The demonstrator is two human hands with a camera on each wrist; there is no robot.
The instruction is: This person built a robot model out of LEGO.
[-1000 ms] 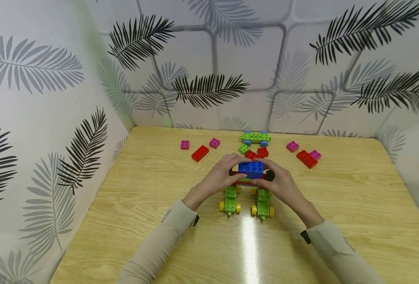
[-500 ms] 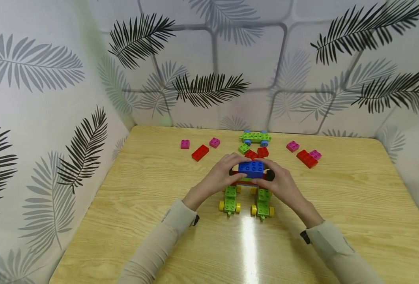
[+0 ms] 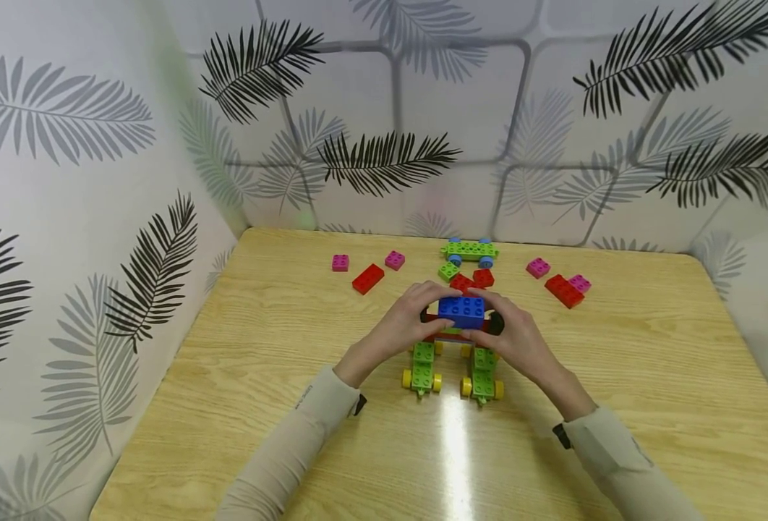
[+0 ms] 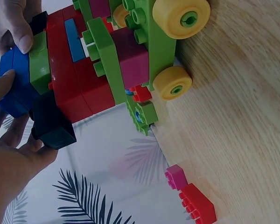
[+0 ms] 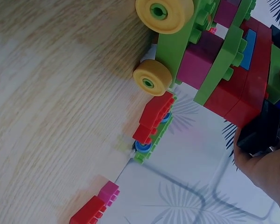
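Both hands grasp one thing: in the head view the left hand [image 3: 402, 316] pinches the left end of a blue block [image 3: 461, 312] and the right hand [image 3: 517, 334] its right end, thumbs on the near side and fingers toward the far side. The blue block lies between them, studs up, its long axis running left to right, so neither hand is nearer. It tops a build whose two green wheeled bases [image 3: 422, 370] point toward the person, side by side and crosswise to the block. Beyond, on the wooden table [image 3: 280, 325], stand a green car with blue wheels [image 3: 469, 251] and loose red bricks [image 3: 462, 282]; a long red brick [image 3: 368, 278] lies off to the left, and a patterned wall [image 3: 358, 79] closes the far edge. From the left wrist, the blue block sits against a green brick [image 4: 38, 63] over stacked red bricks [image 4: 67, 70], with a black brick [image 4: 53, 122] beside the left hand's fingers; whether the block is fully pressed home I cannot tell. From the right wrist, another black brick [image 5: 260, 128] sits by the right hand, yellow wheels [image 5: 151, 77] carry the build on the tabletop, and the blue block shows only at the picture's edge.
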